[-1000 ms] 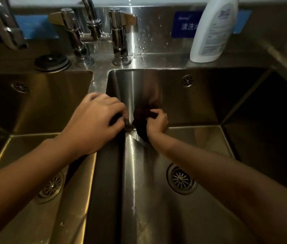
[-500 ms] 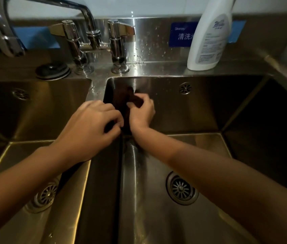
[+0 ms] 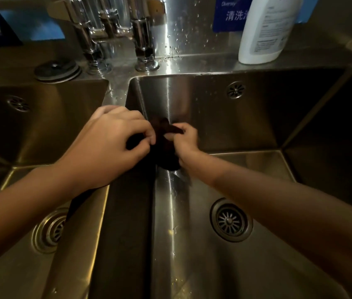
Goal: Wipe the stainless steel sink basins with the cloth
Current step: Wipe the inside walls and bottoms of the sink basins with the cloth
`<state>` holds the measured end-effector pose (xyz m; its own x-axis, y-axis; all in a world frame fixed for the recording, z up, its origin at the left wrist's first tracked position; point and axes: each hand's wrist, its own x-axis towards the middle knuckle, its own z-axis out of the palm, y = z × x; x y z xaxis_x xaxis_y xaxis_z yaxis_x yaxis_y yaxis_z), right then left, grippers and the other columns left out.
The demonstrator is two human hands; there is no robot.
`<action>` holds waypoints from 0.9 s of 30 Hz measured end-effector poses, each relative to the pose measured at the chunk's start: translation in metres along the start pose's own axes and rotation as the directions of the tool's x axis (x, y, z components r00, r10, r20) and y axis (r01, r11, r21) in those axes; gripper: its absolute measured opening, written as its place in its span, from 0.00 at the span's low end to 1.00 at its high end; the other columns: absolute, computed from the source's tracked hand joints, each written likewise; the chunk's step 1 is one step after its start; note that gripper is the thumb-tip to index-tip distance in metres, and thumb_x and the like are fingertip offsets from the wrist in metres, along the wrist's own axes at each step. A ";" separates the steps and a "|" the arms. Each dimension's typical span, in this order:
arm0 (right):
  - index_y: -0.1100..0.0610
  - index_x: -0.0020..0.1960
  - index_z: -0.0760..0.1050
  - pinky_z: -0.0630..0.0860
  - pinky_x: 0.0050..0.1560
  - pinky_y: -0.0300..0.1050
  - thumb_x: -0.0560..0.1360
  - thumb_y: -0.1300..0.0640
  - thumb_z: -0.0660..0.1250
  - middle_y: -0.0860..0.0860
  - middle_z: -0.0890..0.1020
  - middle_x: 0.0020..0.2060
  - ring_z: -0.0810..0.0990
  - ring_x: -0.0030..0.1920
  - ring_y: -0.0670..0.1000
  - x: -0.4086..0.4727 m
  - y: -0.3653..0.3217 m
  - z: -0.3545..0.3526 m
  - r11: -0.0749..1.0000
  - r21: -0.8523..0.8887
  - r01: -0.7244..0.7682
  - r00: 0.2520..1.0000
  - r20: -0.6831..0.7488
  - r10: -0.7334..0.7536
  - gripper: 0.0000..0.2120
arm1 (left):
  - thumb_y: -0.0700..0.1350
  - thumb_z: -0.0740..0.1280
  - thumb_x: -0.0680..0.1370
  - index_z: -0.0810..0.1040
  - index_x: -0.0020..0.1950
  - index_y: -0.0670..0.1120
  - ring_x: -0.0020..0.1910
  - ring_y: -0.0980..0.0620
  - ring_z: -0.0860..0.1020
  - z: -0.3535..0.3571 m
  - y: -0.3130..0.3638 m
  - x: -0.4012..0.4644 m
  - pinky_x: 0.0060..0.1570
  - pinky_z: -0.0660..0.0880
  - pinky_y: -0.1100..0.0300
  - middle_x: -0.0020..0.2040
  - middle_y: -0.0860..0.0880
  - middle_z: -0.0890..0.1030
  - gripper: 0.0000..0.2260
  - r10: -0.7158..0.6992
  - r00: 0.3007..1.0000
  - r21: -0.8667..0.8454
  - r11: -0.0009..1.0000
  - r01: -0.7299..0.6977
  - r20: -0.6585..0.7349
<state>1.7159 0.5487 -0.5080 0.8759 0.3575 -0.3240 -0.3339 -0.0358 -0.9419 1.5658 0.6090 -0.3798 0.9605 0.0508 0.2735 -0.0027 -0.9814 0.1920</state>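
Note:
Two stainless steel basins lie side by side: the left basin (image 3: 30,130) and the right basin (image 3: 246,121), split by a divider (image 3: 127,223). A dark cloth (image 3: 166,152) is pressed into the right basin's far left corner, against its left wall. My right hand (image 3: 187,140) is shut on the cloth, down inside that basin. My left hand (image 3: 110,145) rests on top of the divider with its fingers curled at the cloth's edge; a grip there cannot be made out.
A two-handled tap (image 3: 114,33) stands on the back ledge above the divider. A white detergent bottle (image 3: 265,31) stands at the back right, and a round drain plug (image 3: 57,70) lies at the back left. Each basin has a floor drain (image 3: 231,220).
My right hand has slid the cloth down the corner of the right basin from higher on the wall. My left hand stays on the divider. The view has dropped closer to the sink.

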 end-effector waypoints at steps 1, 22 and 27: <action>0.58 0.49 0.78 0.76 0.40 0.36 0.68 0.72 0.69 0.53 0.79 0.40 0.77 0.42 0.51 -0.005 -0.016 -0.001 0.998 0.021 0.064 0.998 -0.009 -0.064 0.14 | 0.55 0.56 0.73 0.78 0.44 0.55 0.46 0.56 0.74 0.000 0.000 0.000 0.60 0.64 0.52 0.44 0.58 0.78 0.12 0.002 1.000 -0.001 1.000 -0.002 0.002; 0.58 0.53 0.78 0.75 0.47 0.41 0.72 0.73 0.61 0.59 0.82 0.50 0.76 0.44 0.53 0.016 0.032 -0.027 0.976 0.050 -0.211 0.934 -0.284 0.216 0.16 | 0.55 0.56 0.74 0.77 0.43 0.57 0.46 0.59 0.73 0.001 -0.003 0.000 0.63 0.62 0.49 0.44 0.59 0.78 0.10 0.025 0.999 0.010 1.000 -0.026 0.035; 0.58 0.55 0.75 0.77 0.47 0.45 0.71 0.74 0.63 0.54 0.78 0.42 0.77 0.46 0.53 -0.001 -0.028 -0.039 0.978 0.199 -0.063 0.981 -0.170 0.098 0.17 | 0.56 0.55 0.75 0.77 0.43 0.57 0.50 0.58 0.74 -0.001 0.002 -0.001 0.66 0.57 0.55 0.45 0.60 0.78 0.12 0.012 0.999 0.031 0.999 -0.014 0.050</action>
<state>1.7379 0.5133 -0.4845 0.8855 0.1881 -0.4248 -0.4510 0.1286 -0.8832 1.5648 0.6075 -0.3790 0.9732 0.0294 0.2282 -0.0074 -0.9873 0.1588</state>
